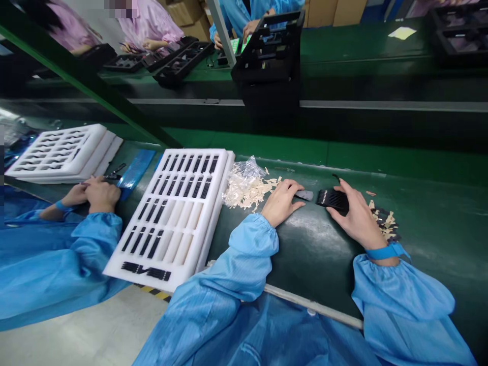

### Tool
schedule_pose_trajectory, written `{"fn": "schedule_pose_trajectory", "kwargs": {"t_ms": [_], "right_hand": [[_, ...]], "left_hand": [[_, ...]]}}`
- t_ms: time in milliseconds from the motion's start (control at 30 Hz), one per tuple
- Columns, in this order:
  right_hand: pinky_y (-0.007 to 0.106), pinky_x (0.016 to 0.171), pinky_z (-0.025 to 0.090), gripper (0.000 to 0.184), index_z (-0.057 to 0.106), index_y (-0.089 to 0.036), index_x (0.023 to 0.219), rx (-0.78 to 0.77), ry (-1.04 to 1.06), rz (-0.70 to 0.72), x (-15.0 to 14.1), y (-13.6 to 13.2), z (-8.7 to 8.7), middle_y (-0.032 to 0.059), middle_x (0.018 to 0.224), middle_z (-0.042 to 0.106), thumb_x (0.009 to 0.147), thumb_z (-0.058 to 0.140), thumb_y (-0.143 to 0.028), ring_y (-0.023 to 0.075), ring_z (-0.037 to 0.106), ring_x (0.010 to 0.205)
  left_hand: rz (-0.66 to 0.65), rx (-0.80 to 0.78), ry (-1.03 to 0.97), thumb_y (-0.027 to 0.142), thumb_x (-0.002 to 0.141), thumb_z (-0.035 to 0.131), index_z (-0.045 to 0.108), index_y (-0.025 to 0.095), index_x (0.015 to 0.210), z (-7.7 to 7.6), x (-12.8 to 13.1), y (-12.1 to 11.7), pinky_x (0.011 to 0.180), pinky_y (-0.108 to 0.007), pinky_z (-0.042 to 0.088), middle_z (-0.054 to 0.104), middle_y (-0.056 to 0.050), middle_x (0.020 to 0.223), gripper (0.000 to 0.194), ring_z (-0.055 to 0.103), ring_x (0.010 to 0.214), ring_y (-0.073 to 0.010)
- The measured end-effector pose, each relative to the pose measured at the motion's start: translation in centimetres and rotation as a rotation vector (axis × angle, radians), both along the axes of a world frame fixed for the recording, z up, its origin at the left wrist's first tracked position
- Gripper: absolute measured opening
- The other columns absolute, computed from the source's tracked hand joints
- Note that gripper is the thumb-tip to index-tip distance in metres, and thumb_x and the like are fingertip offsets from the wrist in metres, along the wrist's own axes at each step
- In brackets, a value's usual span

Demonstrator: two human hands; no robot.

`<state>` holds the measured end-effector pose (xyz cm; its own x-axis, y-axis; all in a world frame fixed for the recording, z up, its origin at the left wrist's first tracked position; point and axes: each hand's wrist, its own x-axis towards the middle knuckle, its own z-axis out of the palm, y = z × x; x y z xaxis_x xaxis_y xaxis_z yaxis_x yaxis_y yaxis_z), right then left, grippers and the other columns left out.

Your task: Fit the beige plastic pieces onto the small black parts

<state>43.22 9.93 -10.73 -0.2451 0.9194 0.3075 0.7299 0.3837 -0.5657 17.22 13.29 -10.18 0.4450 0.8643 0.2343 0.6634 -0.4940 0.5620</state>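
Observation:
My left hand is closed on the green work surface, its fingertips on a small flat grey piece that pokes out to the right. Across a short gap, my right hand grips a row of thin black strips with pale dots along one edge. One thin black strip sticks up by my right fingertips. Behind that wrist lies a small pile of beige and black bits. Left of my left hand is a heap of beige slips with a clear plastic bag on it.
A white foam tray of black strips, stacked on another, lies to the left. Beyond it a co-worker's hands work near a blue sheet and more foam trays. Black bins and other people are across the line.

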Motion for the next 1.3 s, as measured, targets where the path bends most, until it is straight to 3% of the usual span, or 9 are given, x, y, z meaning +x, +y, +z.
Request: {"fn": "schedule_pose_trajectory", "kwargs": {"t_ms": [133,367,633,700,800,867,933,1100,1300], "right_hand": [[0.056,0.105,0.05,0.079,0.026,-0.021,0.164,-0.005,-0.035,0.01,0.2,-0.3,-0.3,0.0157,0.133,0.065,0.095,0.063,-0.029,0.0367,0.06,0.122],[0.058,0.107,0.049,0.071,0.032,-0.019,0.161,0.035,0.007,-0.042,-0.4,1.1,-0.7,0.0181,0.135,0.064,0.097,0.06,-0.032,0.0375,0.06,0.125],[0.054,0.109,0.05,0.058,0.03,-0.02,0.16,-0.026,0.187,-0.075,-0.5,1.0,-0.2,0.016,0.142,0.062,0.105,0.044,-0.032,0.0314,0.063,0.126],[0.055,0.111,0.049,0.058,0.029,-0.02,0.16,-0.011,0.202,-0.09,-0.4,0.6,-0.1,0.0167,0.143,0.061,0.105,0.042,-0.03,0.0313,0.061,0.13],[0.056,0.112,0.048,0.058,0.026,-0.021,0.161,-0.034,0.216,-0.104,-0.5,0.3,-0.4,0.0169,0.146,0.059,0.105,0.039,-0.028,0.0307,0.06,0.132],[0.057,0.113,0.047,0.058,0.025,-0.021,0.162,-0.062,0.221,-0.088,-0.7,0.3,-0.7,0.0171,0.148,0.058,0.106,0.036,-0.028,0.0306,0.058,0.135],[0.058,0.114,0.046,0.058,0.024,-0.022,0.163,-0.086,0.233,-0.066,-0.9,0.4,-1.1,0.0168,0.151,0.055,0.106,0.035,-0.03,0.0305,0.056,0.137],[0.058,0.114,0.047,0.058,0.024,-0.023,0.162,-0.055,0.293,-0.1,-0.9,0.3,-1.2,0.0166,0.152,0.054,0.107,0.037,-0.032,0.03,0.055,0.139],[0.053,0.107,0.053,0.049,0.038,-0.023,0.155,0.088,0.426,-0.278,-1.0,0.0,-0.5,0.0153,0.136,0.067,0.107,0.041,-0.033,0.0283,0.066,0.124]], "left_hand": [[-0.095,-0.06,-0.032,0.02,0.089,0.072,0.06,0.021,0.112,0.6,-0.8,-0.4,0.108,-0.041,0.049,0.062,-0.009,0.131,0.026,0.06,0.122,-0.0244],[-0.192,-0.139,0.066,0.022,0.092,0.069,0.059,0.021,0.108,1.2,-0.3,-0.7,0.094,-0.037,0.052,0.066,-0.005,0.109,0.019,0.063,0.104,-0.0223],[-0.261,0.071,0.027,0.024,0.095,0.065,0.056,0.02,0.12,0.2,3.5,-0.9,0.102,-0.04,0.051,0.064,-0.008,0.123,0.026,0.059,0.117,-0.0243],[-0.234,0.125,0.036,0.027,0.093,0.068,0.055,0.02,0.127,0.0,4.0,-0.2,0.108,-0.043,0.049,0.059,-0.011,0.136,0.037,0.055,0.128,-0.0267],[-0.197,0.16,0.054,0.036,0.086,0.077,0.043,0.02,0.145,-0.4,4.5,1.3,0.118,-0.049,0.041,0.043,-0.016,0.157,0.069,0.039,0.149,-0.0326],[-0.215,0.145,0.062,0.044,0.083,0.079,0.034,0.019,0.153,-0.8,4.7,2.2,0.122,-0.05,0.037,0.034,-0.019,0.164,0.087,0.03,0.155,-0.0346],[-0.25,0.118,0.058,0.05,0.082,0.078,0.029,0.019,0.157,-1.0,4.8,2.9,0.123,-0.05,0.035,0.036,-0.019,0.163,0.095,0.032,0.155,-0.034],[-0.248,0.05,0.11,0.048,0.09,0.071,0.038,0.021,0.153,-0.6,4.4,2.5,0.113,-0.049,0.045,0.055,-0.015,0.145,0.077,0.053,0.135,-0.0315],[-0.242,0.042,0.094,0.041,0.084,0.076,0.049,0.016,0.143,-0.2,4.2,1.9,0.111,-0.045,0.046,0.06,-0.014,0.136,0.069,0.056,0.125,-0.0298]]}}
